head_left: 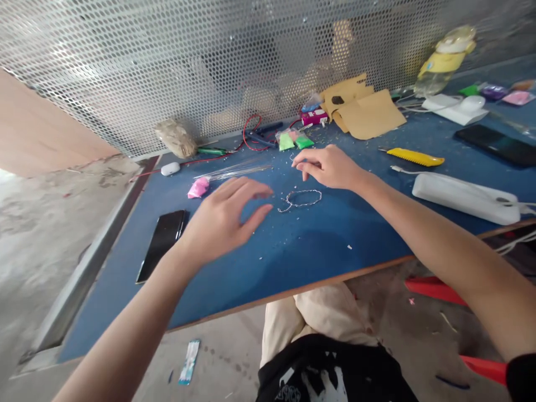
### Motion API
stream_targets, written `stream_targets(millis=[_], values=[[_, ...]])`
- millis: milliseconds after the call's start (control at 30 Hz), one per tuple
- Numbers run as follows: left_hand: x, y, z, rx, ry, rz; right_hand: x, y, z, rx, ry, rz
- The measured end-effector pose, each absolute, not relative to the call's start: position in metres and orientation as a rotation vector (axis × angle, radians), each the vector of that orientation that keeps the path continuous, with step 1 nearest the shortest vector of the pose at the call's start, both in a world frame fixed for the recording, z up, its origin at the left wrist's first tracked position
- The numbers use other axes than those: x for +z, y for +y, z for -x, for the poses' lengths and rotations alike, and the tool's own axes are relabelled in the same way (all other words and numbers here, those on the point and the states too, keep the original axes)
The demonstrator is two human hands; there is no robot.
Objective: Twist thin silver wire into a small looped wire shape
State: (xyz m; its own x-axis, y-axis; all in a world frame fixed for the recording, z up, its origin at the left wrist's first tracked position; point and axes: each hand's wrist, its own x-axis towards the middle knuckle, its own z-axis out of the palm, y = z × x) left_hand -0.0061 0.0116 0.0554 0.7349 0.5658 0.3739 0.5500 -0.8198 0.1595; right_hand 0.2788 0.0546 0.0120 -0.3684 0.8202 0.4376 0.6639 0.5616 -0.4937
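A twisted thin wire loop (305, 204) with a short hooked tail lies on the blue tabletop (276, 268), between and just below my hands. My left hand (228, 218) hovers left of the loop; its thumb and fingers are apart and nothing shows between them. Above the loop is my right hand (329, 166), its fingers loosely bent and thumb held a little off them, with no held thing visible. A tiny pale curve shows by its fingertips, too small to name. Thin straight wires (238, 170) lie behind my left hand, beside a pink packet (199, 187).
A black phone (161, 245) lies at left. To the right are a yellow utility knife (414, 157), a white power strip (464, 196) and another dark phone (498, 145). Brown paper (368, 114), pliers (262, 137) and a bottle (444, 61) stand or lie by the perforated metal panel (167, 61).
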Motion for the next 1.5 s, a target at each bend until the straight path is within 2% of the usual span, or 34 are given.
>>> stream_targets(millis=[233,467,667,833,967,1233,1367,1500], values=[[0.019,0.073,-0.042,0.186,0.825,-2.862,0.01,0.055,-0.277,0.323,-2.087,1.2],[0.008,0.072,-0.053,0.095,0.779,-2.776,0.007,0.055,-0.273,0.282,-2.122,1.168],[0.013,0.062,-0.051,0.031,0.877,-2.907,0.006,0.056,-0.272,0.287,-2.028,0.998],[0.013,0.053,-0.052,0.0,1.053,-2.971,0.006,0.053,-0.268,0.265,-2.031,1.02],[0.016,0.059,-0.035,0.17,1.063,-2.844,0.007,0.049,-0.266,0.349,-1.99,1.103],[0.004,0.074,0.008,0.727,1.032,-2.18,0.011,0.04,-0.257,0.376,-1.931,1.075],[0.004,0.066,0.006,0.933,0.946,-2.155,0.008,0.034,-0.245,0.478,-1.941,1.083],[0.008,0.058,0.005,0.976,0.863,-2.228,0.007,0.027,-0.233,0.619,-1.89,1.085]])
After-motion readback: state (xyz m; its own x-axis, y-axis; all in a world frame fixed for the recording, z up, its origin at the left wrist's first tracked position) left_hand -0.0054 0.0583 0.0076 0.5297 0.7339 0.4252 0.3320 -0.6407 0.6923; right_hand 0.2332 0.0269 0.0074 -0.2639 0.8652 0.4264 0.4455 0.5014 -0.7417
